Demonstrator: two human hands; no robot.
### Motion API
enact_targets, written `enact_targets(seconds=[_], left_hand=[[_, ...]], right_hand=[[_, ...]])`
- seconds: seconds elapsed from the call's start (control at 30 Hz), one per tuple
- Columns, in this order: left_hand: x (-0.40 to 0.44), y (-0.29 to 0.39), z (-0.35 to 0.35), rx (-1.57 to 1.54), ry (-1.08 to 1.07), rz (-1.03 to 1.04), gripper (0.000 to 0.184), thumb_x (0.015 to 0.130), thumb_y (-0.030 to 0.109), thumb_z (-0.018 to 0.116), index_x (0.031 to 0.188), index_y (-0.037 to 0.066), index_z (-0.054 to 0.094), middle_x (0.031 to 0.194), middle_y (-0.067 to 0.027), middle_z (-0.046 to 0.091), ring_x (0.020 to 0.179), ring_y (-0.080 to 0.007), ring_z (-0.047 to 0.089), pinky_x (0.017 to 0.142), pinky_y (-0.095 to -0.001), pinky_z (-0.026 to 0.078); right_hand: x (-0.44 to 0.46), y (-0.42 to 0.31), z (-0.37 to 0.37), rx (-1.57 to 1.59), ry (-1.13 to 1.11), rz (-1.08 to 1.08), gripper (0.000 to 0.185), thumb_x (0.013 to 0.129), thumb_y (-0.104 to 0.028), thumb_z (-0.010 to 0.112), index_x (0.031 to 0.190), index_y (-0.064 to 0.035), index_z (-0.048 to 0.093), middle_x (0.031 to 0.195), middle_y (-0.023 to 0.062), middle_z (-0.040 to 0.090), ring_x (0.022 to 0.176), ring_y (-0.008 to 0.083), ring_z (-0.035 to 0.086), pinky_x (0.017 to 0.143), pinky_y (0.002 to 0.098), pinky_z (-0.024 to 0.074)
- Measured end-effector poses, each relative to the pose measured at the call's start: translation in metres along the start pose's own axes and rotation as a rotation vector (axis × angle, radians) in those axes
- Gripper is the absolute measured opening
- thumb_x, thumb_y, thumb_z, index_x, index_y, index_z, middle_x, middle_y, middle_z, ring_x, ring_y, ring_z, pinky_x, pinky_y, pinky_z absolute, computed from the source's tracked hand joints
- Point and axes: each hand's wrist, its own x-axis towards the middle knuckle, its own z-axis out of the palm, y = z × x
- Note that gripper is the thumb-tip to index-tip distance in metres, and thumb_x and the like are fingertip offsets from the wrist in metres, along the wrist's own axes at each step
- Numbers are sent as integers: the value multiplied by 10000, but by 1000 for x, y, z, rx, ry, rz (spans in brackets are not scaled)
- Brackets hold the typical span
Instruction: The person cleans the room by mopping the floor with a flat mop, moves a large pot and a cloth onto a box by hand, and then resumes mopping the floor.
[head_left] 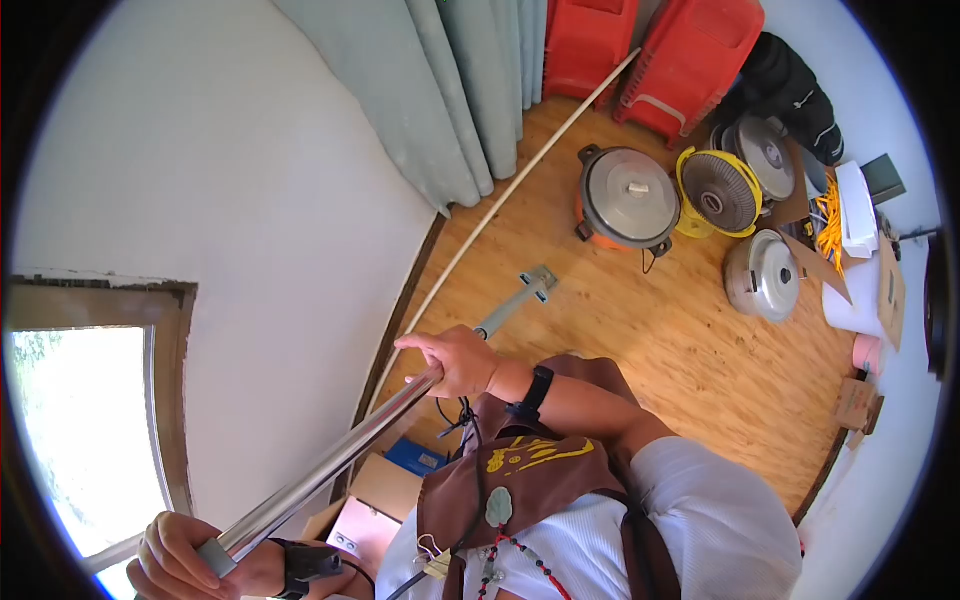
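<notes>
A shiny metal pole (330, 457) runs diagonally across my front, from lower left up to the middle. Its thinner grey upper section ends in a flat plate with slots, close to or on the wooden floor; contact is unclear. My left hand (185, 555) is closed around the lower end, beside a grey end piece. Farther up, my right hand (458, 362) grips the pole near where the thick tube meets the thin one, index finger stretched along the left. A black band is on each wrist, and a brown apron (545, 460) covers my front.
A long pale rod (520, 180) lies along the left wall near the curtain (440, 100). Red plastic stools (690, 65), a lidded orange pot (628, 195), a yellow fan (718, 192) and a silver pot (762, 275) stand ahead. A window (85, 430) is at left.
</notes>
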Motion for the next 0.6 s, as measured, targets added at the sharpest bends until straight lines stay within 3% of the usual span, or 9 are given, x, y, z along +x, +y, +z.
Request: enact_targets(seconds=[0.07,0.13,0.2,0.3,0.37,0.43,0.6], left_hand=[[4,-2,-8,-14,-16,17,308,874,270,528,604,155,434,426,52,364,352,-53,334,438,-196,389],[5,2,-24,-116,31,-59,309,733,151,629,522,162,402,379,24,438,303,-64,391,426,-174,301],[-2,-20,-31,-5,79,-46,314,741,163,635,536,161,397,381,27,432,310,-61,380,426,-176,298],[-16,-66,-40,256,106,-179,334,768,196,642,574,161,372,382,33,393,336,-59,329,433,-191,286],[-13,-83,-48,186,21,-280,342,799,213,620,589,162,356,385,26,360,353,-73,298,444,-210,285],[-6,-85,-50,266,169,-245,360,813,207,599,581,166,328,386,19,341,357,-74,292,457,-215,291],[17,-106,-42,278,269,-178,344,807,162,587,586,156,324,383,16,328,351,-68,289,463,-197,313]], right_hand=[[11,3,-9,-40,55,-23,480,693,-296,740,1107,-135,558,523,31,498,471,221,515,444,332,371],[22,8,-21,-72,106,-37,463,699,-308,733,1095,-137,564,519,31,499,474,223,517,444,330,374],[36,24,-37,-207,-40,107,465,661,-316,698,1070,-139,567,685,27,635,626,232,625,554,354,476],[49,81,-41,-216,123,-16,325,730,-353,692,961,-138,615,554,40,534,523,237,553,479,355,409],[57,94,-46,-145,148,81,296,732,-352,687,925,-137,623,579,40,557,541,239,566,494,363,421],[65,103,-43,-186,80,55,288,725,-351,690,905,-138,619,600,38,570,549,227,572,502,342,429],[81,107,-65,-58,6,25,294,681,-317,705,885,-129,607,602,34,550,553,208,572,509,324,436]])
